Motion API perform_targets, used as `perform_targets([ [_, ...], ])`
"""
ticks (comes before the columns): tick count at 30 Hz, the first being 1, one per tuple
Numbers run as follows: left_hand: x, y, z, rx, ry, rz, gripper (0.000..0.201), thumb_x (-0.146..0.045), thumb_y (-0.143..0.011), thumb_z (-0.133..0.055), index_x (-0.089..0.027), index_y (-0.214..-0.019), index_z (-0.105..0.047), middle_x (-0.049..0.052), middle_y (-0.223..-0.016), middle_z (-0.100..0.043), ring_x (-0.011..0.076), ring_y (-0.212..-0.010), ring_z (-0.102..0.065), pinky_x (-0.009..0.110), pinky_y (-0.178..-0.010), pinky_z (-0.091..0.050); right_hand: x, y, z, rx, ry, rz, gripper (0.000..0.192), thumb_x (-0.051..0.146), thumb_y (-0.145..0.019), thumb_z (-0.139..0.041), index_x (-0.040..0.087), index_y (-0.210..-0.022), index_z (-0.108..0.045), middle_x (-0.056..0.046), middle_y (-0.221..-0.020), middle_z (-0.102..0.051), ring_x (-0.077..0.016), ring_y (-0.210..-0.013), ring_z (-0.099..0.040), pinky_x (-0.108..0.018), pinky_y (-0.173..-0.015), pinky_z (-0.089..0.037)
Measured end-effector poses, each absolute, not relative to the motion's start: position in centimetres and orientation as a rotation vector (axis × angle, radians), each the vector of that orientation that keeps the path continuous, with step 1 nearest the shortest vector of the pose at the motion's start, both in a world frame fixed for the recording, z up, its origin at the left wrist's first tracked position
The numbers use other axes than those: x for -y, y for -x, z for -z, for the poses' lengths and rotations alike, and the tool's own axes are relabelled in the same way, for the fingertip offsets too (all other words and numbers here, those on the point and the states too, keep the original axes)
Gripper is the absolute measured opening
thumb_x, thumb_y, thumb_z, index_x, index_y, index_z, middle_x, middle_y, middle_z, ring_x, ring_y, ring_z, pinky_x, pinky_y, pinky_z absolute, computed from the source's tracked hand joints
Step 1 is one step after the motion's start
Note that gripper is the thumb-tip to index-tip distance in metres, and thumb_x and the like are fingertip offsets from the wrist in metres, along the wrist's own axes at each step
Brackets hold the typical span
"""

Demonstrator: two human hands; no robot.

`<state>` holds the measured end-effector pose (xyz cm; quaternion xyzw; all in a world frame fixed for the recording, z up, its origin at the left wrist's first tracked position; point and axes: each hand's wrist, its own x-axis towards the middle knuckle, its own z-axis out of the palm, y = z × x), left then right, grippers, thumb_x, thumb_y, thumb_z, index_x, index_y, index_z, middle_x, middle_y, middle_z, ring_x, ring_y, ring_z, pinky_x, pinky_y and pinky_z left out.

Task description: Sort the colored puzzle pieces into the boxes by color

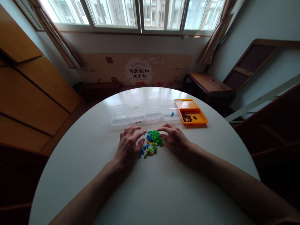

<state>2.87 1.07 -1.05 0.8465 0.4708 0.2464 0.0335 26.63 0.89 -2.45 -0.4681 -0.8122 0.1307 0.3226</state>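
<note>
left hand [128,146], right hand [174,139] spread flat, empty, flanking pile of small green, blue, yellow plastic bricks [152,143] on round white table [150,187]; better pinch single brick, keep pile from scattering.

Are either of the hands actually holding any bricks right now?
No. The left hand and right hand lie spread flat on either side of the brick pile, fingers touching its edges.

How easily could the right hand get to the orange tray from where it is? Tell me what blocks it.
Probably yes. The right hand rests on the white table beside the pile of small bricks, and the orange tray lies just beyond it with only bare tabletop between.
</note>
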Motion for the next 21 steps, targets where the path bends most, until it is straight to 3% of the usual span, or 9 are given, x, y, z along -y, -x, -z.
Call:
perform_targets([
  [4,-1.0,-2.7,1.4,-1.342,-2.684,-0.698,0.026,-0.027,-0.089,-0.055,-0.031,-0.11,-0.069,0.007,-0.126,-0.059,0.0301,-0.124,-0.043,0.05,-0.1,-0.035,-0.5,-25.7,2.5,2.224,1.195,-0.34,0.02,0.018,-0.088,-0.057,0.02,-0.104,-0.068,-0.008,-0.098,-0.065,-0.0204,-0.092,-0.057,-0.036,-0.087,-0.046],
  [21,-1.4,-2.3,1.9,-1.379,-2.598,-0.796,0.015,-0.015,-0.085,-0.056,-0.023,-0.088,-0.068,0.006,-0.112,-0.066,0.0272,-0.117,-0.049,0.047,-0.098,-0.037,-0.1,-24.7,2.4,2.288,1.253,-0.306,0.016,0.019,-0.09,-0.053,0.02,-0.095,-0.068,-0.007,-0.095,-0.063,-0.0202,-0.093,-0.054,-0.034,-0.086,-0.045],
])
